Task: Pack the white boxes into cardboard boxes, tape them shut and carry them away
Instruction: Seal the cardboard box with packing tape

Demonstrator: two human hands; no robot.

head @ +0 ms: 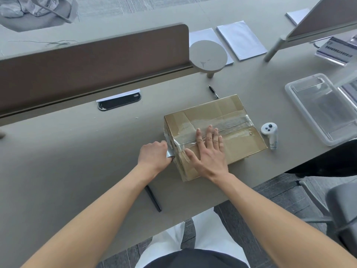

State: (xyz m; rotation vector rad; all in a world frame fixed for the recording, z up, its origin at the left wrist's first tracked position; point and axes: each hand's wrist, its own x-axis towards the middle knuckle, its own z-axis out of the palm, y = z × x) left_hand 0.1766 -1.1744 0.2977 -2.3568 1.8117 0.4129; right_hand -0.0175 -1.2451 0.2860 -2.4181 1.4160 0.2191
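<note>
Grey desk (pixel 77 151): stiff cardboard box (pixel 241 147), right hand (pixel 209 151) flat on top, left hand (pixel 154 156) pinching tape (pixel 171 152); lift by base

On my feed the grey desk (pixel 77 151) carries a white controller (pixel 269 132), a clear plastic tray (pixel 316 105), two black pens (pixel 213 91) (pixel 153 199), white sheets of paper (pixel 241 39) and a brown divider panel (pixel 87 60).
</note>
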